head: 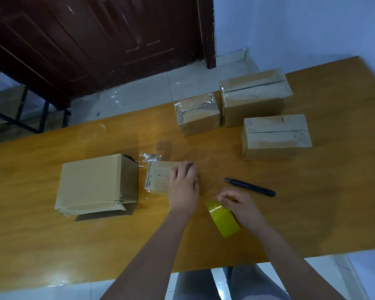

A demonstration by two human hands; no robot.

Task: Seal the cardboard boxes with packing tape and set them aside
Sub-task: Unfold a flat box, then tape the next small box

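A small cardboard box [158, 177] with clear tape on its top lies in the middle of the wooden table [312, 213]. My left hand [183, 187] lies over the box's right end, fingers curled round it. My right hand [240, 204] grips a yellow roll of packing tape [222, 218] just to the right, near the table's front. A bigger box [95, 185] lies on its side to the left, its flaps open toward the front and right.
Three taped boxes stand at the back right: a small one [196, 114], a large one [254, 96] and a medium one [276, 136]. A black utility knife [250, 187] lies right of my hands. A dark wooden door [108, 40] is beyond the table.
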